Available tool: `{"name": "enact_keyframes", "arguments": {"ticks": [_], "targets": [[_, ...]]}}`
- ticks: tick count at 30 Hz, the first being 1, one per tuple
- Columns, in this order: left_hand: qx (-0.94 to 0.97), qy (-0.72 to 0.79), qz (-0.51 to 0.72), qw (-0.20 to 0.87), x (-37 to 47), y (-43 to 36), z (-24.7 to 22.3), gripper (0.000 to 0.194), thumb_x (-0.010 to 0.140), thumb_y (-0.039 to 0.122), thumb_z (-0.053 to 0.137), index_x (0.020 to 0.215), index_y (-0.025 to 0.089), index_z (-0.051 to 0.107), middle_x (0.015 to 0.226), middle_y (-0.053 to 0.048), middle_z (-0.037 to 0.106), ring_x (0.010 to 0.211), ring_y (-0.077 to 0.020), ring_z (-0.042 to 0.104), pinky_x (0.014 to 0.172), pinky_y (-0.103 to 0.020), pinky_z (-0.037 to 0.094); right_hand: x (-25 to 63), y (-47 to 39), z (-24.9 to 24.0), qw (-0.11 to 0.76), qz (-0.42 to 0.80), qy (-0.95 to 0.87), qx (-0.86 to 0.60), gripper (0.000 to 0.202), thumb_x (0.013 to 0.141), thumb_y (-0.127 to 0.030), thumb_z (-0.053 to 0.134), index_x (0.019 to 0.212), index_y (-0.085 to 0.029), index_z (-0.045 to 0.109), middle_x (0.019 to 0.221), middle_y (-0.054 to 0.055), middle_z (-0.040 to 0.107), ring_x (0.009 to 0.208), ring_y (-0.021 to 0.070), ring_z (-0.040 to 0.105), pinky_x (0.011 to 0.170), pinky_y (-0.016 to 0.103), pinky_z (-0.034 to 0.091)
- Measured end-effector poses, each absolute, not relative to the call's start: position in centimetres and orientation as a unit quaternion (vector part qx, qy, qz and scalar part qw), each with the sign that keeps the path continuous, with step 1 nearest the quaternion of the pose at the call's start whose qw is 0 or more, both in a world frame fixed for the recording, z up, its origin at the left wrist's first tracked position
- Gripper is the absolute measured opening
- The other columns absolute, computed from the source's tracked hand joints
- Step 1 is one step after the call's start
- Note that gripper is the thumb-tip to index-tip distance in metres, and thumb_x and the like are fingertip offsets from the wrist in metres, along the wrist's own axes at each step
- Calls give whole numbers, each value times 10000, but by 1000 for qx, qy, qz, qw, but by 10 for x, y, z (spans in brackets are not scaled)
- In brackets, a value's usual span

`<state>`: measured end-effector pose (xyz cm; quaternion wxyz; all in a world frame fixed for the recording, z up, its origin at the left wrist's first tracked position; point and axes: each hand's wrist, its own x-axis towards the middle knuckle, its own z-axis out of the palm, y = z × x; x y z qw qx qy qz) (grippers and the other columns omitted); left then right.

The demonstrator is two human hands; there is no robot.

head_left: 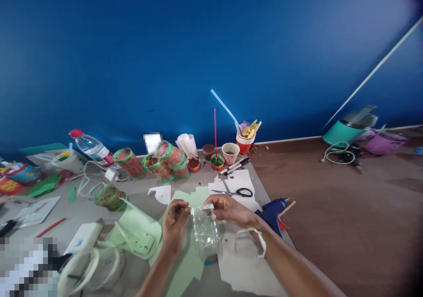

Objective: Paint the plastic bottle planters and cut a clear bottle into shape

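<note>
A clear ribbed plastic container (205, 233) stands over green and white paper at the front of the table. My right hand (226, 209) pinches its upper right rim, where a small whitish piece shows at the fingertips. Beside the upper left rim is my left hand (177, 215), its fingers curled together; what they hold, if anything, is too small to name. Green paper (188, 272) lies beneath the container, and white paper (243, 266) is under my right forearm. Black-handled scissors (243, 192) rest open on white paper beyond my right hand.
A blue glue gun (273, 213) lies at the table's right edge. Along the back are green-rimmed brown cylinders (129, 162), a water bottle (94, 148) and a cup with yellow utensils (245, 143). Tape rolls (79, 272) sit front left. A turquoise container (343, 133) stands far right.
</note>
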<state>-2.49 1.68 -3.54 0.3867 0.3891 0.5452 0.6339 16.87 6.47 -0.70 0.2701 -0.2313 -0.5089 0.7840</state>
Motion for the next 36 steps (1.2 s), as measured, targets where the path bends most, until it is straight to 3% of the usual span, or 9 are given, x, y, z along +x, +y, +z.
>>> {"name": "enact_keyframes", "arguments": {"ticks": [5,10,13,18,21,23,26,32,36], "targets": [[391,557,627,379,-24,17,-32,224,632,350,768,695,187,628,652,13,584,674,-157,601,616,-254,468,173,68,-8,268,772,-524,-240,432,646,-446,808,913,-145,651,818,3,605,710,119,526,669,238,377],[453,552,595,368,-25,14,-32,179,713,325,695,618,204,602,473,48,485,648,-170,595,874,-378,479,177,77,-15,264,762,-536,-249,452,645,-470,801,925,-146,654,829,12,618,739,132,542,691,244,394],[504,534,579,353,-24,11,-32,248,775,348,632,573,222,565,457,55,452,550,-149,522,981,-439,425,179,81,-17,261,758,-537,-263,466,631,-479,807,915,-142,655,806,6,621,714,126,543,694,248,396],[540,512,579,334,-24,9,-30,438,858,422,531,470,223,484,464,49,389,480,-122,397,992,-416,418,176,80,-15,252,754,-549,-258,451,641,-465,806,921,-142,660,829,2,621,723,114,538,710,240,384],[515,514,597,337,-25,11,-31,389,839,448,565,531,211,564,499,37,441,511,-125,438,903,-388,472,174,77,-15,249,753,-550,-262,456,641,-460,807,927,-141,654,828,-2,611,717,108,526,691,232,372],[461,523,625,351,-25,13,-34,231,764,436,668,735,208,655,614,19,548,582,-134,520,770,-334,510,174,75,-15,248,754,-550,-260,448,650,-460,801,925,-141,650,826,-1,605,713,109,522,673,230,369],[380,525,665,372,-23,15,-38,350,653,373,777,933,218,639,737,9,610,708,-145,600,668,-256,494,175,73,-16,254,755,-554,-242,415,688,-438,782,944,-140,645,840,6,602,729,115,525,680,236,373],[403,567,626,351,-24,9,-33,217,701,351,727,806,179,646,714,-2,645,591,-112,568,593,-237,463,176,70,-17,249,754,-560,-238,444,687,-459,777,955,-135,631,835,16,598,728,124,523,686,247,386],[421,553,625,356,-26,7,-33,203,798,385,642,835,186,645,520,56,545,473,-92,488,518,-218,406,176,69,-15,249,736,-579,-246,462,678,-481,775,954,-140,630,826,15,589,722,126,511,670,249,389]]}}
